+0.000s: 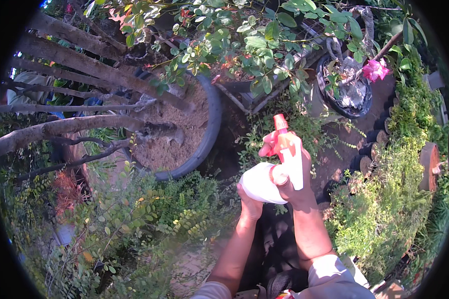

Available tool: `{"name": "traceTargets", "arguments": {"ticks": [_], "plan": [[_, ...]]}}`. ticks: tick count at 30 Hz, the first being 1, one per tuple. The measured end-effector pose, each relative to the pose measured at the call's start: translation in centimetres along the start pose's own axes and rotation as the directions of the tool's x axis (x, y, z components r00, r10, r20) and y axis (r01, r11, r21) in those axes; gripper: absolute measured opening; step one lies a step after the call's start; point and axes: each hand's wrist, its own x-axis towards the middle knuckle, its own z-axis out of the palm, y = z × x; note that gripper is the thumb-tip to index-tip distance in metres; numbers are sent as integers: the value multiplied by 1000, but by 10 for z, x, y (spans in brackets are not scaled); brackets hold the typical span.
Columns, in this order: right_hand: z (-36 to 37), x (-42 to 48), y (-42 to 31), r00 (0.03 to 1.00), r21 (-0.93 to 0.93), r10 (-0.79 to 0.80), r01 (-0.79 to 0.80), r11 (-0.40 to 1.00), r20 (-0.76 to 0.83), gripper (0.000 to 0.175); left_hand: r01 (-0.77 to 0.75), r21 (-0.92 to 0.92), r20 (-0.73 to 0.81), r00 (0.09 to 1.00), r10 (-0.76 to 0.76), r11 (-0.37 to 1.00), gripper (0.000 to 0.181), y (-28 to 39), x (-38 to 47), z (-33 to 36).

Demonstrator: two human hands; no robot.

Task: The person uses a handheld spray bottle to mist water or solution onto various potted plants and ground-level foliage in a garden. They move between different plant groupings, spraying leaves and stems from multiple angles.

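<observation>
A white plastic spray bottle [260, 184] with a red and white trigger head [290, 149] is held in front of me, its red nozzle pointing away from my body. My left hand [251, 205] supports the bottle's base from below. Around the neck and trigger head is my right hand [297, 187], with its thumb near the red collar and fingers at the trigger side. Sunlight washes out much of the bottle. Beyond the nozzle hang leafy rose branches [262, 41], and a pink rose bloom [375, 70] is at the upper right.
A large round black pot [209, 123] of soil with thick bare stems stands at the left. A smaller black pot [364, 106] is at the upper right. A metal stand [239, 101] is under the rose branches. Low shrubs [187, 202] and a row of stacked pots [364, 164] flank me.
</observation>
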Motion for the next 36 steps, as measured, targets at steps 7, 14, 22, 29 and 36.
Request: {"name": "traceTargets", "arguments": {"ticks": [7,14,22,29,36], "plan": [[-4,23,-17,983,185,136,-112,976,-125,55,-116,43,51,992,114,992,92,18,-2,11],[-10,52,-36,979,185,196,-183,965,-51,53,-139,-28,53,989,141,990,78,26,-15,32],[-22,73,-40,920,234,373,-392,890,124,57,-60,6,-80,995,60,998,76,21,-49,57],[-32,83,-43,908,164,379,-407,898,178,80,-93,-1,-8,996,93,996,77,12,-53,61],[-49,84,-38,932,183,345,-361,914,116,68,-271,2,29,962,271,963,79,-6,-35,64]]}}
